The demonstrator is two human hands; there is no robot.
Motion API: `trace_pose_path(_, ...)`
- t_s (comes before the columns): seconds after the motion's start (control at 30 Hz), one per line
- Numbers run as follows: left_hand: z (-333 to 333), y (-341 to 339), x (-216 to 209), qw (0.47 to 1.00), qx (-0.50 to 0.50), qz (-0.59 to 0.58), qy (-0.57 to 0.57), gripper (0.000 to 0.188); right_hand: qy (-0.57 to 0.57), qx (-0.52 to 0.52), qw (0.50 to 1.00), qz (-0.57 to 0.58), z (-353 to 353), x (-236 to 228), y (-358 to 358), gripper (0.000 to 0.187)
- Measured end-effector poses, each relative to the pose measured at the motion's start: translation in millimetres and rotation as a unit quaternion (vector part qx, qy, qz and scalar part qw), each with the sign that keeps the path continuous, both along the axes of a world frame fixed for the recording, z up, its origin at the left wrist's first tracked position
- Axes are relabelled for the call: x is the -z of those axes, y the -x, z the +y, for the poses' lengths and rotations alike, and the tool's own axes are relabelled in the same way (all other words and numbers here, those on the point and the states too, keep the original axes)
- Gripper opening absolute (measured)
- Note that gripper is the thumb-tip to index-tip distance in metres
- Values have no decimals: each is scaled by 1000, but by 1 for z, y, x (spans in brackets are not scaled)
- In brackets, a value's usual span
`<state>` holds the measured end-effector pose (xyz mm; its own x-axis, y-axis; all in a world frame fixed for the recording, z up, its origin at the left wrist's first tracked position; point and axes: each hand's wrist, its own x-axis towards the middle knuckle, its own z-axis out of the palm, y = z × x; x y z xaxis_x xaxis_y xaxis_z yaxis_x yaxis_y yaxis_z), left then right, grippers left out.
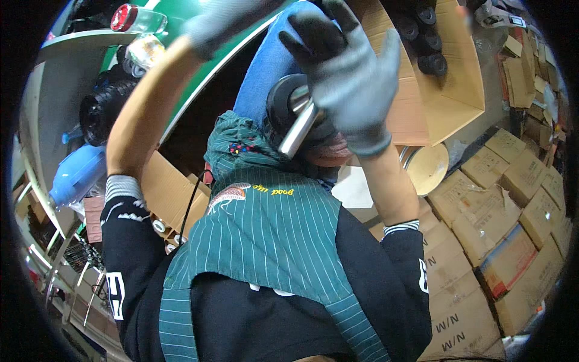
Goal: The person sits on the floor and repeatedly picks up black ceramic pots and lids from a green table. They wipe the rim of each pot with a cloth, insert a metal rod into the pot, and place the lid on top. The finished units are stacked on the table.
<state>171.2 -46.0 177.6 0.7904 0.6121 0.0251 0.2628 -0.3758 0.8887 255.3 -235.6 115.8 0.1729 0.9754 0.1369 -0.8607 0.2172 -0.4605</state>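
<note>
Across my lap lies a black round part with a shiny metal tube (299, 131) sticking out of it, over jeans and a green striped apron (265, 217). My right hand (356, 90), in a grey glove with black fingers, is raised just above and right of this part. Its fingers are spread, and I see nothing held in them. My left hand (226, 24), also gloved in grey, reaches over the green tabletop (187, 66) at the top. Motion smears it and the frame's upper edge cuts it off, so its fingers cannot be made out.
An open carton (452, 96) at the upper right holds several black cylindrical parts (431, 45). Stacked cartons (482, 217) fill the right side. A red-lidded clear jar (139, 19) stands on the table. Black discs (105, 114) and a blue container (78, 172) are at left. Near it sits another carton (172, 187).
</note>
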Motion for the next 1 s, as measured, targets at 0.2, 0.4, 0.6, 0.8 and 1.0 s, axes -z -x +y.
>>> trace_pose_path(0.2,-110,68,-89,801,247,298,-457,48,-85,-19,896,436,27,13,4,80)
trace_pose_path(0.4,-152,52,2,824,31,410,-389,44,155,28,981,112,73,30,24,125)
trace_pose_path(0.6,-145,69,-4,844,-17,363,-394,59,59,240,969,4,19,42,-38,58)
trace_pose_path(0.8,-143,76,-6,848,11,376,-374,55,185,-97,968,140,38,91,-21,62)
trace_pose_path(1.0,-135,88,4,899,33,261,-350,51,-119,-148,954,232,14,104,-20,34)
